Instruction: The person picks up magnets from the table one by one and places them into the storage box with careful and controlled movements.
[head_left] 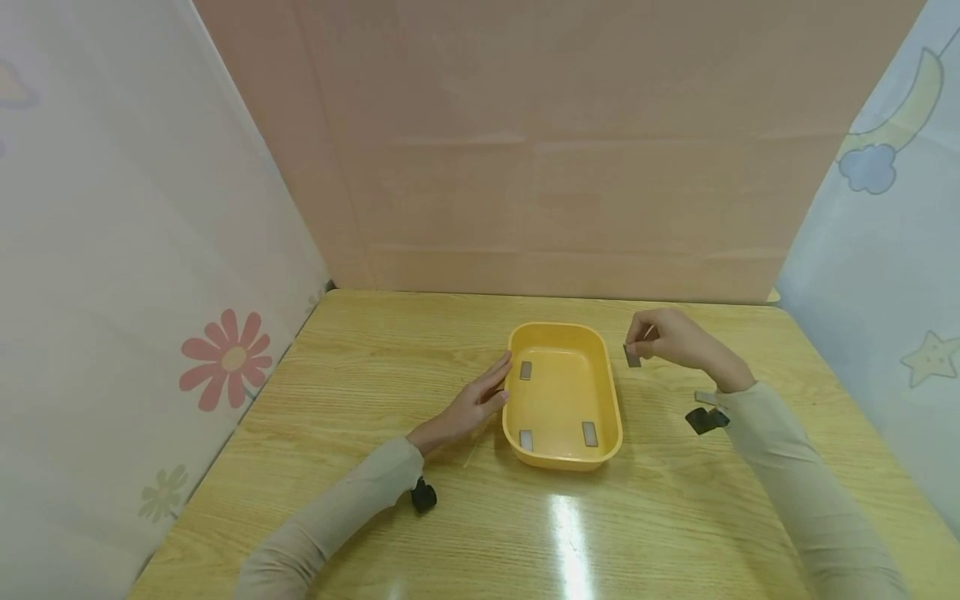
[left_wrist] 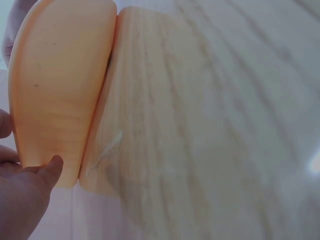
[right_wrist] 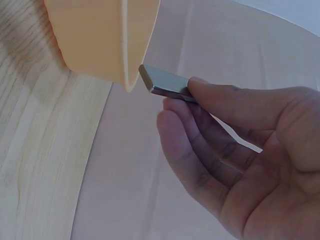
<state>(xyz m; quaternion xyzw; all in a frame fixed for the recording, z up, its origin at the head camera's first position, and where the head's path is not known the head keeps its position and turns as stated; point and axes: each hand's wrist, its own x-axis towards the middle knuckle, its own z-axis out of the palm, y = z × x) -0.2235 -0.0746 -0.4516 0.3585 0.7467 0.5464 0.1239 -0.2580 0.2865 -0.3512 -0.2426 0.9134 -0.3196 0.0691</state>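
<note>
A yellow plastic basin (head_left: 564, 387) stands on the wooden table, with small flat grey rectangular pieces in it: one at the far left (head_left: 526, 371), one at the near left (head_left: 527, 440) and one at the near right (head_left: 590, 433). My left hand (head_left: 467, 408) touches the basin's left side with extended fingers; in the left wrist view its thumb (left_wrist: 54, 167) lies against the outer wall. To the right of the basin, above the table, my right hand (head_left: 678, 340) pinches another flat grey piece (right_wrist: 167, 82) between thumb and fingers. This piece is tilted and apart from the basin in the head view.
A light grey strip (head_left: 705, 397) appears on the table beside the right wrist, partly covered by the sleeve. Black wrist cameras hang below both forearms. A plain pinkish cloth (head_left: 555, 167) rises behind the table; patterned cloths flank both sides.
</note>
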